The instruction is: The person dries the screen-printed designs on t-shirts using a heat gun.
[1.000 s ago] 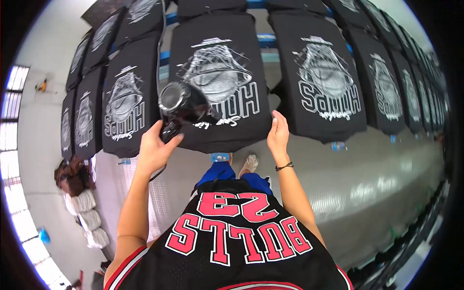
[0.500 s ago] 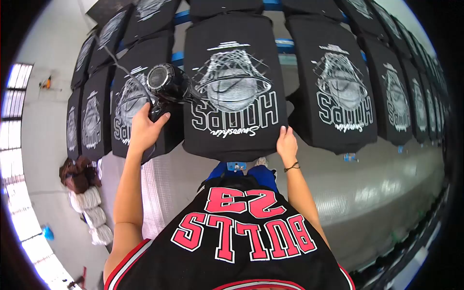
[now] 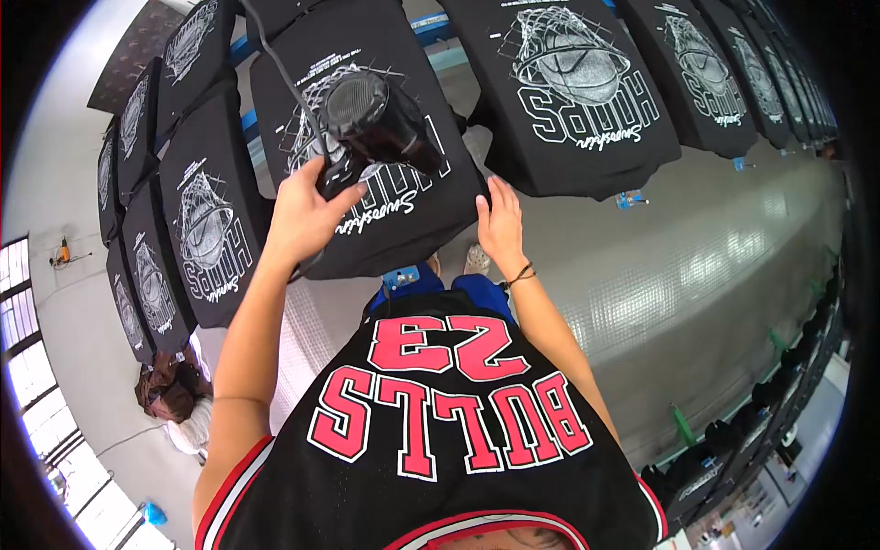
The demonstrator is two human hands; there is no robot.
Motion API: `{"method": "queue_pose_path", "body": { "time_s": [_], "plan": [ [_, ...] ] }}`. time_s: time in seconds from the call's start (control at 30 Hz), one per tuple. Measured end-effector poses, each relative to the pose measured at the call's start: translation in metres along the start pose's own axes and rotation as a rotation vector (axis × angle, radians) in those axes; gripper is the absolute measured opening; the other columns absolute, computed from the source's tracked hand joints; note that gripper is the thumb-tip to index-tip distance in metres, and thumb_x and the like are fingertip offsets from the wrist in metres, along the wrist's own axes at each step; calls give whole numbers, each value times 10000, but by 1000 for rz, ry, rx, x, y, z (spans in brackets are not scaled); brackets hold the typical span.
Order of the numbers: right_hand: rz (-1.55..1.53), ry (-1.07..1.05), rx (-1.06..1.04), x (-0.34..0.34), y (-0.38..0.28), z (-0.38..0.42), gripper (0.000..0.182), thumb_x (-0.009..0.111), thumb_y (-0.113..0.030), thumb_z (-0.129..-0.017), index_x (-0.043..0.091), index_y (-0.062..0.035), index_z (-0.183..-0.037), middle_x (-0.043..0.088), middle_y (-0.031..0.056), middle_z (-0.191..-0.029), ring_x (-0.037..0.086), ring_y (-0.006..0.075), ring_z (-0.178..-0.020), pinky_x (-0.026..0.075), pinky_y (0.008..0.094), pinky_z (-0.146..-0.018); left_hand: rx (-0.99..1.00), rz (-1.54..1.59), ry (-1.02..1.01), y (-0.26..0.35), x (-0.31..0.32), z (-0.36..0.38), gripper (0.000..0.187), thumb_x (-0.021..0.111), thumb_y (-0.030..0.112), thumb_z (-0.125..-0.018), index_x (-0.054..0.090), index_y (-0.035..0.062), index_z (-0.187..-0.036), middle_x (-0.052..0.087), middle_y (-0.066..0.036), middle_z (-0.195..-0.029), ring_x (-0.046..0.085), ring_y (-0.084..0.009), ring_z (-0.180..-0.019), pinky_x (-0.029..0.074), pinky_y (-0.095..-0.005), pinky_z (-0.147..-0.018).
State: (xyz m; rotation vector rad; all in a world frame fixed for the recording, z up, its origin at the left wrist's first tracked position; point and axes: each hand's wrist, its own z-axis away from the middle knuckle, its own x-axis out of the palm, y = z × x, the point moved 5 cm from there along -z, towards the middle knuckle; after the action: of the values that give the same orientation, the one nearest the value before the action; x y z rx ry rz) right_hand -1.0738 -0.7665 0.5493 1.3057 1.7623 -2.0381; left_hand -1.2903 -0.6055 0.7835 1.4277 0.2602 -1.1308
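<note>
Left hand point(image 3: 302, 218) grips the hair dryer point(image 3: 374, 124) above the printed T-shirt point(image 3: 367, 137); open right hand point(image 3: 500, 223) presses its hem.

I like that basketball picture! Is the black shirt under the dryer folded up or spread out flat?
Spread out flat. The black shirt lies open with its whole print showing; the right hand presses its edge, and the left hand holds the dryer over it.

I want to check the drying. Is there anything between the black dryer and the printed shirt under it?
Nothing visible. The left hand holds the dryer over the printed shirt; the right hand rests on its lower edge, aside.
</note>
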Motion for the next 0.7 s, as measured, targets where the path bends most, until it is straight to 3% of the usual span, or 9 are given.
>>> {"method": "queue_pose_path", "body": {
  "time_s": [0.07,0.1,0.17,0.4,0.47,0.63,0.7],
  "plan": [
    [-12,26,-43,4,-6,-7,479,491,-317,-1013,479,-27,-1395,476,166,-1440,400,424,-1344,335,517,-1104,-55,-71,46,-4,0,25,336,770,185,-792,629,-55,-980,630,-79,-742,512,-110,-652,459,-304,-641],
    [19,69,-107,4,-14,-12,468,511,-296,-1001,486,-27,-1384,478,166,-1429,404,425,-1331,338,518,-1098,-35,48,81,-10,0,34,344,789,196,-771,565,-55,-841,563,-107,-653,450,-130,-597,435,-324,-586],
    [67,117,-195,8,-31,-16,419,565,-236,-960,534,-44,-1331,472,152,-1412,389,418,-1321,326,526,-1092,-76,60,125,-15,-1,56,343,788,195,-772,567,-55,-850,559,-109,-650,447,-128,-594,432,-321,-581],
    [219,8,-505,32,-86,-6,366,600,-227,-916,606,-94,-1256,458,131,-1423,348,400,-1352,251,554,-1113,-237,123,256,-57,-17,112,341,777,199,-791,578,-60,-891,613,-146,-727,499,-159,-656,470,-335,-647],
    [260,44,-437,33,-77,-13,398,596,-237,-917,584,-81,-1283,454,150,-1431,359,414,-1345,262,562,-1111,-256,84,315,-76,-35,130,347,781,197,-790,582,-63,-904,621,-151,-754,507,-158,-669,478,-329,-661],
    [146,83,-202,34,-55,-44,546,549,-246,-967,420,4,-1434,425,224,-1461,518,421,-1230,462,464,-972,-352,40,496,-138,-78,149,335,774,172,-801,618,-65,-978,667,-130,-803,574,-141,-713,492,-312,-697],
    [145,58,-107,38,-53,-50,532,517,-262,-983,417,-11,-1442,448,202,-1451,547,425,-1191,476,468,-956,-350,37,449,-151,-95,132,356,767,202,-803,635,-64,-999,678,-129,-796,594,-150,-703,493,-312,-695]
  ]
}}
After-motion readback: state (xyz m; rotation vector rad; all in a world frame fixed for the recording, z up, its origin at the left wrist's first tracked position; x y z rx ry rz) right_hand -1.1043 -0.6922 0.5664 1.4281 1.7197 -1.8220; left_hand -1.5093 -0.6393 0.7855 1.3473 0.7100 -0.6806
